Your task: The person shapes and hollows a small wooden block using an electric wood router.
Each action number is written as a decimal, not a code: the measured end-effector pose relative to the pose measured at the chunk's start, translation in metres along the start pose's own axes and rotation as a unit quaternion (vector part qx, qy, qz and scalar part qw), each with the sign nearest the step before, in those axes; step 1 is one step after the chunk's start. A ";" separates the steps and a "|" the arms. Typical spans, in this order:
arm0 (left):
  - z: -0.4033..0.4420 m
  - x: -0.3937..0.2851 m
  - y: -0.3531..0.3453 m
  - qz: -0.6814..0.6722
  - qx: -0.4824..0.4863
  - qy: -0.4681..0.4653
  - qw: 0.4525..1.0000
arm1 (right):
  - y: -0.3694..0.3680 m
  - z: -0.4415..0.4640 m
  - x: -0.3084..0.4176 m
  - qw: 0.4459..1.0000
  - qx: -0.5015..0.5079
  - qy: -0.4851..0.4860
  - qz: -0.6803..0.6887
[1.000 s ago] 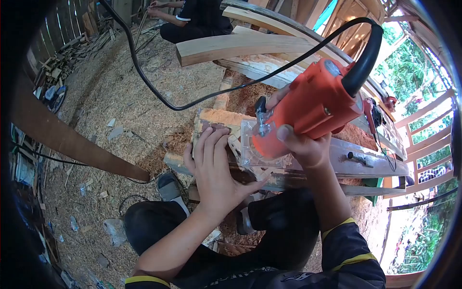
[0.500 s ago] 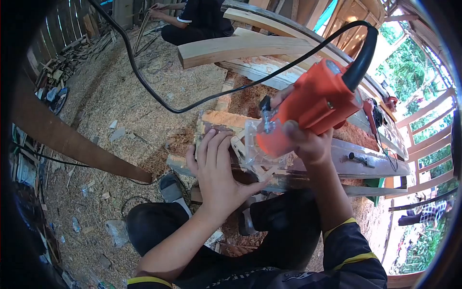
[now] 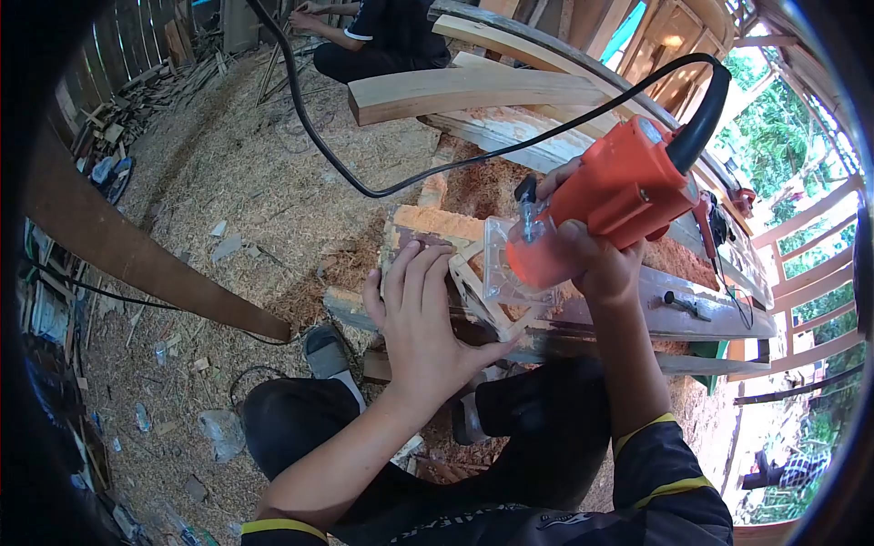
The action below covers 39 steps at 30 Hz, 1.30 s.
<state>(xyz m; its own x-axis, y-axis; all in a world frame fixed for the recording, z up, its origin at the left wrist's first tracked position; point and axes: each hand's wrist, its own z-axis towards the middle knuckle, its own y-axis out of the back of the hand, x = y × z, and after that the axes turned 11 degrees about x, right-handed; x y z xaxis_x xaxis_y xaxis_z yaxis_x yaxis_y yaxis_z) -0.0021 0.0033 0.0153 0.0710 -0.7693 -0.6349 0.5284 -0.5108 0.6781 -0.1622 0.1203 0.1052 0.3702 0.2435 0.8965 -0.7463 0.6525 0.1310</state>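
Note:
My right hand (image 3: pixel 605 259) is closed around an orange trim router (image 3: pixel 619 187) with a clear plastic base (image 3: pixel 501 264). The router is tilted, its base just right of a small pale wooden frame (image 3: pixel 481 298); whether base and wood touch I cannot tell. My left hand (image 3: pixel 423 314) grips the frame against the end of a brown-faced board (image 3: pixel 601 296), fingers over the far side and thumb stretched along the near side. My palm hides part of the frame, and the router bit cannot be made out.
A black power cord (image 3: pixel 360 187) loops from the router across the upper view. Curved timbers (image 3: pixel 473 91) lie beyond, with a seated person (image 3: pixel 382 41) behind them. A small metal tool (image 3: pixel 685 307) rests on the board. Shavings cover the ground (image 3: pixel 228 182); a brown curved plank (image 3: pixel 155 264) stands left.
The router in my right hand has shifted slightly right, away from my left hand, uncovering more of the wooden frame. My left hand stays on the frame. The view has turned a little.

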 end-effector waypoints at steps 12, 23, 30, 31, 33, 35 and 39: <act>0.000 0.000 0.000 -0.009 -0.002 -0.001 1.000 | -0.014 0.002 0.004 0.998 0.033 0.047 -0.017; 0.001 0.002 -0.001 -0.018 -0.004 -0.002 1.000 | -0.010 0.004 0.003 0.999 0.022 0.041 -0.020; 0.000 0.003 -0.001 -0.016 -0.007 -0.005 1.000 | -0.009 0.003 0.006 1.000 0.010 0.025 0.005; 0.000 0.003 -0.001 -0.017 -0.009 -0.009 1.000 | -0.008 0.003 0.005 0.999 0.010 0.029 0.007; 0.001 0.003 -0.001 -0.013 -0.011 -0.009 1.000 | -0.005 0.001 0.002 0.999 0.003 0.027 0.018; 0.001 0.002 -0.001 -0.009 -0.015 -0.008 1.000 | -0.005 0.000 0.003 1.000 0.007 0.026 0.016; 0.000 0.003 -0.004 -0.008 -0.025 -0.009 1.000 | -0.007 -0.001 0.002 0.998 0.033 0.055 -0.008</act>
<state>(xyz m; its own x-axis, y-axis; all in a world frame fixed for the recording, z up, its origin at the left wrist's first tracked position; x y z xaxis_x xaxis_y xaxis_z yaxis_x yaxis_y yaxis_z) -0.0044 0.0030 0.0104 0.0465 -0.7683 -0.6384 0.5709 -0.5039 0.6481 -0.1558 0.1162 0.1055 0.4386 0.3122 0.8427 -0.7730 0.6093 0.1766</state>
